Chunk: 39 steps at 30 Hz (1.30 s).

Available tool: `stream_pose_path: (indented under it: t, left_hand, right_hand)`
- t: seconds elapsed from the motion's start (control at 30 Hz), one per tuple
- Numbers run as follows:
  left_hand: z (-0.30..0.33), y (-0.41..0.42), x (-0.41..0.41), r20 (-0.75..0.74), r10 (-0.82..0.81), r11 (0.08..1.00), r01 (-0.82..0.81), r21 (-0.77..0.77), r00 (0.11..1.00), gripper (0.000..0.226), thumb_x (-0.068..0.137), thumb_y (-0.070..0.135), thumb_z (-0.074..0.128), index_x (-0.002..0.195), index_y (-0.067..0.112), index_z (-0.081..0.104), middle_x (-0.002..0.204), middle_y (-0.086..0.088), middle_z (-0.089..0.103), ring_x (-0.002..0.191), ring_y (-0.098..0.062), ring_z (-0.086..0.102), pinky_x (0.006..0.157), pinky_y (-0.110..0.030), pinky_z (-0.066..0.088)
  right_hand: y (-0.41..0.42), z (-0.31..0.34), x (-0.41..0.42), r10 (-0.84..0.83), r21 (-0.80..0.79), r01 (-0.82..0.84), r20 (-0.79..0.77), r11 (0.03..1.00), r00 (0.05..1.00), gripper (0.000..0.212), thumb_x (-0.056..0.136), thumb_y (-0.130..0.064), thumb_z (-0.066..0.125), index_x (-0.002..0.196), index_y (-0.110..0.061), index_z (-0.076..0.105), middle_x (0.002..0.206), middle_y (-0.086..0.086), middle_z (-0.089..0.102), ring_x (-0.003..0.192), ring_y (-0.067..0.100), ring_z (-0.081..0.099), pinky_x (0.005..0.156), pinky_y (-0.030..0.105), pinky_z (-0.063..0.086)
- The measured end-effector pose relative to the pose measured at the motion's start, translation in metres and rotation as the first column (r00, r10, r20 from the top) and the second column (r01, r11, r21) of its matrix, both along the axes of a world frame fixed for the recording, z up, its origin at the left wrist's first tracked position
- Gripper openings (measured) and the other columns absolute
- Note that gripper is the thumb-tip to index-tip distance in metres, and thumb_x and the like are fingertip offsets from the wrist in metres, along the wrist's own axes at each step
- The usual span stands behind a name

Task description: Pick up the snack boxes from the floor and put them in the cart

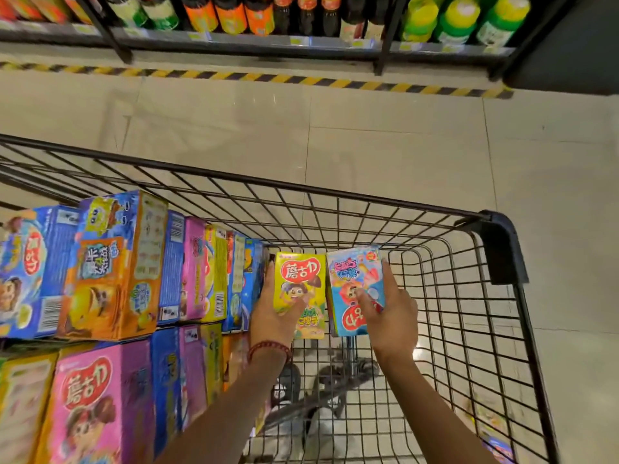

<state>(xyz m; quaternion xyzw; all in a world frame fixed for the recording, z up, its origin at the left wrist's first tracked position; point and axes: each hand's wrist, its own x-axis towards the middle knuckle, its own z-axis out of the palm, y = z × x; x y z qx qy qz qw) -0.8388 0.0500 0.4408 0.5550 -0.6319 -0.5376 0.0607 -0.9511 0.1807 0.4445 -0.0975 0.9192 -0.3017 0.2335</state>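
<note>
Black wire cart (385, 209): fills the lower part of the head view; its rim runs from the left edge to a black plastic corner cap (502, 242) at right.
Stacked snack boxes (110, 272): blue, orange, pink and yellow packs stand packed side by side in the cart's left half, in an upper and a lower row; a large pink box (97, 403) sits nearest the camera.
Yellow snack box (301, 283): upright inside the cart, just right of the stacked rows, printed face toward the camera.
Left hand (271, 316): grips the yellow snack box, fingers behind its left edge and thumb curled across the front; a red bead bracelet (268, 348) circles the wrist.
Light blue snack box (355, 279): upright inside the cart, touching the right side of the yellow snack box.
Right hand (392, 316): holds the light blue snack box, thumb pressed on its front, index finger stretched up along its right edge.
Floor (368, 135): pale glossy tiles with a yellow-and-black striped tape line (268, 77).
Shelf (234, 41): beyond the tape, lined with drink bottles (231, 11) in orange, dark and green.
</note>
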Motion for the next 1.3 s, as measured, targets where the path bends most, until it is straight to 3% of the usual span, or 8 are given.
stream_pose_path:
  t: [0.1, 0.3, 0.5, 0.7, 0.83, 1.0, 1.17, 1.3]
  left_hand:
    - [0.002, 0.004, 0.000, 0.072, 0.015, 0.999, -0.012, -0.038, 0.997, 0.077, 0.081, 0.033, 0.072, 0.145, 0.034, 0.031, 0.124, 0.008, 0.053, 0.112, -0.009, 0.049, 0.085, -0.020, 0.042]
    - [0.012, 0.003, -0.009, 0.304, -0.114, 0.947, 0.196, -0.254, 0.946, 0.066, 0.085, 0.027, 0.068, 0.141, 0.011, 0.038, 0.139, -0.008, 0.045, 0.127, -0.021, 0.044, 0.106, -0.036, 0.039]
    - [0.081, -0.009, -0.013, 0.245, -0.283, 0.823, 0.367, -0.435, 0.927, 0.060, 0.090, 0.027, 0.061, 0.143, 0.010, 0.038, 0.147, -0.010, 0.038, 0.136, -0.024, 0.034, 0.111, -0.035, 0.030]
    - [0.193, -0.032, -0.028, 0.181, -0.502, 0.485, 0.448, -0.751, 0.846, 0.051, 0.084, 0.036, 0.046, 0.125, 0.009, 0.057, 0.123, -0.012, 0.059, 0.114, -0.031, 0.053, 0.100, -0.036, 0.039]
    - [0.277, -0.031, -0.063, 0.351, -0.597, 0.117, 0.510, -0.852, 0.722, 0.050, 0.079, 0.036, 0.062, 0.123, 0.012, 0.057, 0.121, -0.012, 0.061, 0.110, -0.032, 0.058, 0.095, -0.053, 0.044]
    - [0.372, 0.006, -0.106, 0.508, -0.589, -0.145, 0.535, -0.832, 0.629, 0.049, 0.069, 0.037, 0.077, 0.112, 0.016, 0.066, 0.114, -0.012, 0.064, 0.100, -0.030, 0.063, 0.090, -0.062, 0.042]
    - [0.436, 0.091, -0.137, 0.538, -0.643, -0.265, 0.500, -0.824, 0.546, 0.054, 0.093, 0.044, 0.044, 0.143, 0.026, 0.033, 0.143, -0.002, 0.036, 0.136, -0.021, 0.030, 0.113, -0.057, 0.007]
    - [0.458, 0.185, -0.149, 0.494, -0.729, -0.329, 0.390, -0.860, 0.473, 0.051, 0.079, 0.041, 0.067, 0.124, 0.019, 0.058, 0.126, -0.008, 0.057, 0.120, -0.025, 0.052, 0.102, -0.065, 0.028]
  right_hand:
    - [-0.001, 0.007, -0.003, 0.033, 0.119, -0.027, -0.049, 0.993, 0.998, 0.062, 0.089, -0.050, 0.056, 0.146, -0.037, 0.033, 0.105, 0.005, 0.050, 0.098, 0.018, 0.042, 0.068, 0.029, 0.037]
    - [-0.006, 0.025, -0.001, 0.085, 0.207, -0.072, -0.056, 0.976, 0.995, 0.062, 0.091, -0.046, 0.054, 0.147, -0.035, 0.029, 0.122, 0.003, 0.046, 0.106, 0.020, 0.040, 0.069, 0.028, 0.037]
    - [-0.012, 0.083, 0.006, 0.178, 0.158, -0.139, -0.266, 0.978, 0.948, 0.059, 0.089, -0.041, 0.050, 0.144, -0.024, 0.040, 0.134, 0.003, 0.052, 0.118, 0.026, 0.044, 0.086, 0.037, 0.044]
    - [-0.014, 0.186, -0.007, 0.197, 0.137, -0.142, -0.729, 0.980, 0.656, 0.048, 0.082, -0.025, 0.062, 0.129, -0.015, 0.057, 0.124, 0.007, 0.063, 0.116, 0.032, 0.053, 0.087, 0.045, 0.052]
    - [0.001, 0.265, -0.026, 0.166, 0.151, -0.071, -0.837, 0.986, 0.521, 0.043, 0.086, -0.028, 0.062, 0.127, -0.019, 0.057, 0.130, 0.005, 0.059, 0.124, 0.034, 0.047, 0.093, 0.050, 0.046]
    - [0.057, 0.352, -0.050, 0.158, 0.214, 0.086, -0.890, 0.973, 0.428, 0.037, 0.089, -0.030, 0.060, 0.123, -0.016, 0.061, 0.132, 0.006, 0.058, 0.127, 0.034, 0.048, 0.105, 0.051, 0.036]
    - [0.158, 0.412, -0.049, 0.118, 0.229, 0.287, -0.927, 0.930, 0.355, 0.045, 0.077, -0.027, 0.076, 0.119, -0.013, 0.066, 0.126, 0.010, 0.063, 0.123, 0.037, 0.053, 0.102, 0.057, 0.038]
    - [0.260, 0.437, -0.033, 0.094, 0.245, 0.434, -0.935, 0.867, 0.342, 0.048, 0.075, -0.029, 0.077, 0.118, -0.012, 0.066, 0.122, 0.010, 0.065, 0.118, 0.036, 0.057, 0.099, 0.059, 0.041]
